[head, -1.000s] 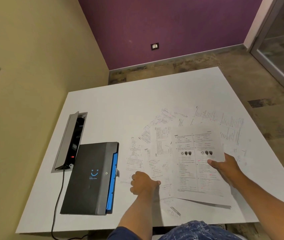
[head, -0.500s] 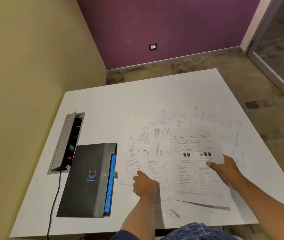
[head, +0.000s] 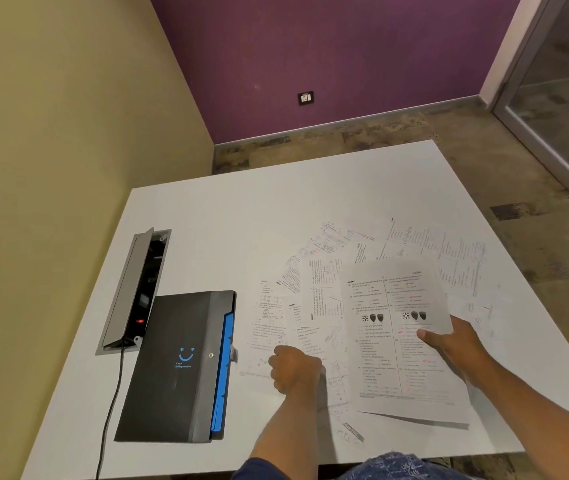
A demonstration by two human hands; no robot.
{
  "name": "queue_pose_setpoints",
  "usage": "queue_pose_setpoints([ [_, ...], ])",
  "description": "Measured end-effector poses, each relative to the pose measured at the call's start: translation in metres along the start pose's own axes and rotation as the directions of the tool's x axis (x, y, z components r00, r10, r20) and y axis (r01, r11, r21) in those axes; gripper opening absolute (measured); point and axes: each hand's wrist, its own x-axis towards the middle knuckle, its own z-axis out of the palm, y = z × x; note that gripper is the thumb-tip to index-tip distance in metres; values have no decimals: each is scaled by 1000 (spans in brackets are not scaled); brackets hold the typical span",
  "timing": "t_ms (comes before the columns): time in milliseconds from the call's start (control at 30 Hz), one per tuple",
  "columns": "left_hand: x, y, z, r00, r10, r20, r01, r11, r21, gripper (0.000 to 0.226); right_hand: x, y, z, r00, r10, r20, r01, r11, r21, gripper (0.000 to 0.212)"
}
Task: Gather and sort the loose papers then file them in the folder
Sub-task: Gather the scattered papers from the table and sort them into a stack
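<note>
A blue smiley sign marks the cover of the dark folder (head: 175, 368); the small wording beneath it, and the print on the scattered papers (head: 393, 341), are too small to read.

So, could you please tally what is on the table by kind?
Folder: 1
Lifted sheet, held by the right hand: 1
Cable box: 1
Loose papers under the left hand: overlapping, cannot count
Total counted: 3

open cable box (head: 137, 292), black cord (head: 111, 403), wall socket (head: 305, 98)
</note>
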Motion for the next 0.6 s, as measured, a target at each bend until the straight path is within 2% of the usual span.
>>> queue_pose_setpoints([
  [100, 0, 2, 1, 996, 43, -73, -38, 997, 68, 95, 0, 3, -3, 1000, -7, -3, 7, 1000, -6, 36],
  [167, -1, 6, 4, 992, 79, -94, -70, 994, 89, 93, 0, 4, -5, 1000, -6, -1, 6, 1000, -7, 39],
  [300, -3, 14, 6, 995, 69, -73, -66, 997, 38, 82, -1, 6, -8, 1000, -8, 7, 8, 1000, 7, 44],
  [600, 2, 12, 2, 998, 44, -53, -46, 998, -39, 78, 4, 9, -10, 1000, 6, -18, -5, 1000, 29, 49],
])
